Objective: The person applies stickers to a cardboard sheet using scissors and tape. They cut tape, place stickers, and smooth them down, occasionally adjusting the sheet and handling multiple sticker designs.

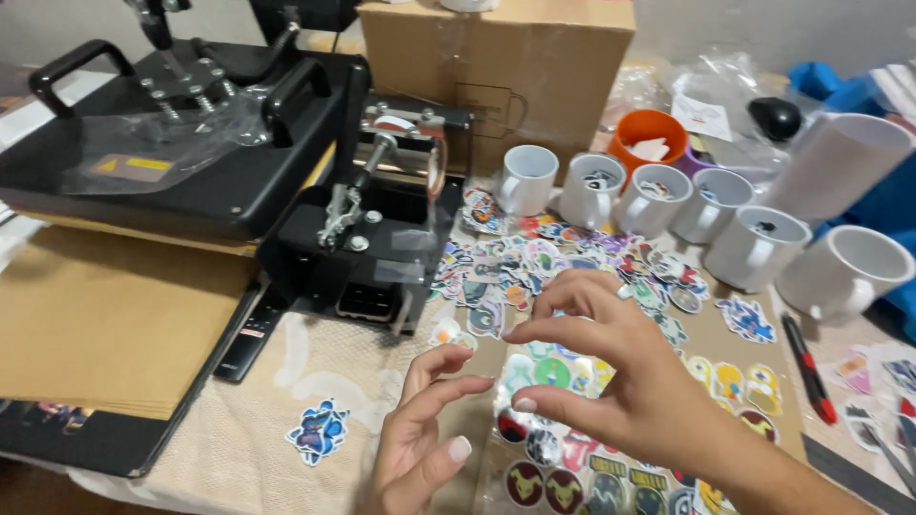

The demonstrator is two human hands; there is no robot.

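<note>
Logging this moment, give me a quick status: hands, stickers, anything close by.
Left hand and right hand open, empty, hovering over the sticker sheet. Loose stickers piled just beyond. Mugs and mug press behind; nothing blocking.

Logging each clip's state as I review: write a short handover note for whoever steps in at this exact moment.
Left hand: open, fingers spread, holding nothing, above the cloth-covered table.
Right hand: thumb and forefinger pinched together above the sticker sheets; whether a sticker sits in that grip cannot be told.
Loose cut stickers are heaped mid-table; one blue sticker lies alone to the left.
White mugs stand in a row behind the heap, some with items inside.
Mug press holds no mug.
</note>
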